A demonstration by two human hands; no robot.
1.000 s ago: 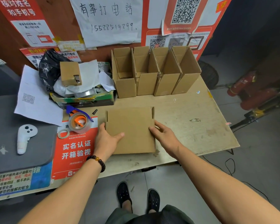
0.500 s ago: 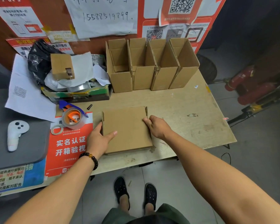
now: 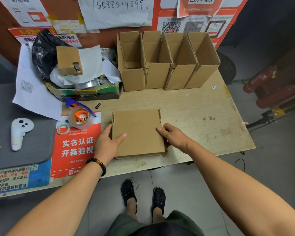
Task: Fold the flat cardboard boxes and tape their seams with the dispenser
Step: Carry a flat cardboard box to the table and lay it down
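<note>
Flattened cardboard box (image 3: 138, 132) is gripped at both edges by left hand (image 3: 107, 142) and right hand (image 3: 173, 136), apparently for opening; tape dispenser (image 3: 80, 115) waits nearby.

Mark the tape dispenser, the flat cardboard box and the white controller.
tape dispenser (image 3: 80, 116), head view, on its clear tape roll.
flat cardboard box (image 3: 140, 130), head view, middle of its top face.
white controller (image 3: 20, 132), head view, on its handle.
</note>
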